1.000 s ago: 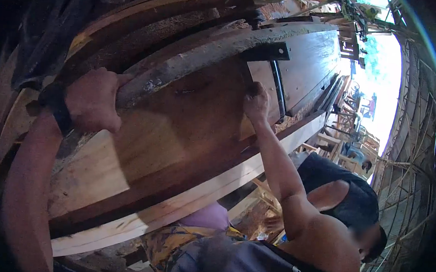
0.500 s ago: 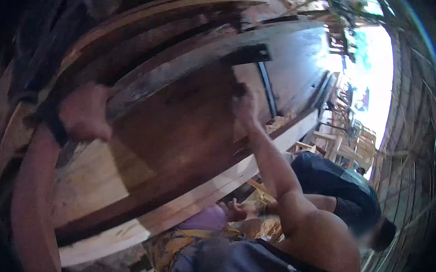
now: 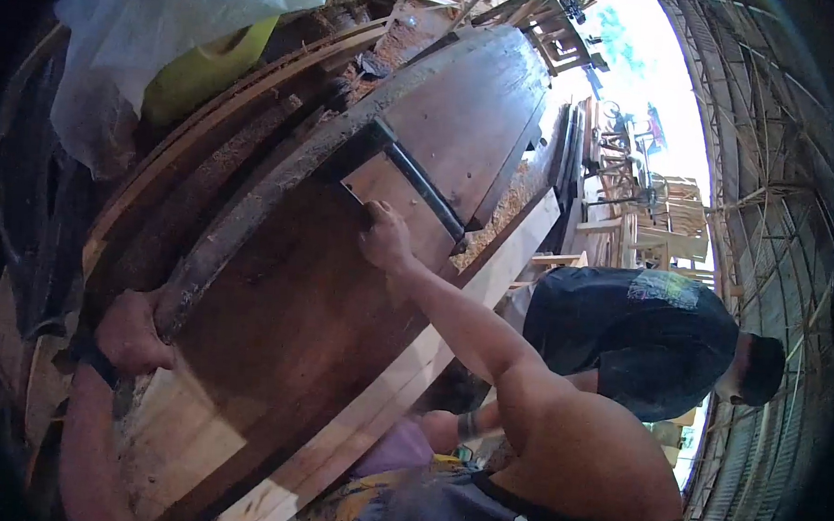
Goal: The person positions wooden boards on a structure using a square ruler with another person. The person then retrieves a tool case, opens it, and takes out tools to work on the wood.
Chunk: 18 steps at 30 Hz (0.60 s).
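Observation:
A long brown wooden slab with a rough grey edge runs diagonally across the view. My left hand, with a dark band at its wrist, is closed around the slab's near-left edge. My right hand is curled over the slab beside a thin dark edge; whatever its fingers hold is hidden. Just beyond it lies a lighter brown rectangular piece, bordered by a black strip and a dark block.
A pale timber beam runs along the slab's lower side. A co-worker in a dark shirt bends nearby. White plastic sheeting hangs at upper left. Wood shavings lie past the slab, with stacked wooden frames farther off.
My view has swung, so the slab and both hands appear lower and farther left. Plastic sheeting has come into sight. My right hand stays close to the black strip.

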Available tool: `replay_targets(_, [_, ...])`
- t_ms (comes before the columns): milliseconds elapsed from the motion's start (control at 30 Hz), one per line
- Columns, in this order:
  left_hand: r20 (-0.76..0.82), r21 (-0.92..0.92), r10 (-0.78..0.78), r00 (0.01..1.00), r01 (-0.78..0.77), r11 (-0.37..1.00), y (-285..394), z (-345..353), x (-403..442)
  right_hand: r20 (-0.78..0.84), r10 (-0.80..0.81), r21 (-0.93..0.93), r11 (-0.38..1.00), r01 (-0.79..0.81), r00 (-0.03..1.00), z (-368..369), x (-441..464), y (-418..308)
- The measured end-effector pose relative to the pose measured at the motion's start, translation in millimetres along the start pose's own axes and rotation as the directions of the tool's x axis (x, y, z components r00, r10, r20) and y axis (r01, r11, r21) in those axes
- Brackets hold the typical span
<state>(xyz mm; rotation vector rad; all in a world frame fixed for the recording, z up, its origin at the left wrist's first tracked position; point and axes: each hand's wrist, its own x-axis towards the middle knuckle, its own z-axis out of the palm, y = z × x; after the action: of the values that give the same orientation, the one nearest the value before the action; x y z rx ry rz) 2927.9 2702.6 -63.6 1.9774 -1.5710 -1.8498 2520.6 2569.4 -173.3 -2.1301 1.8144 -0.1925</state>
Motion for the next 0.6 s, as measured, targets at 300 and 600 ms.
replay_targets(300, [-0.085,0.115,0.176,0.981,-0.166,0.979,-21,10,5,-0.143,-0.130,0.169,0.974,0.154,0.981,21,6,39])
replay_targets(600, [-0.567,0.162,-0.136,0.813,0.272,0.949,-23,73,-61,0.068,-0.141,0.131,0.983,0.131,0.988,-12,0,58])
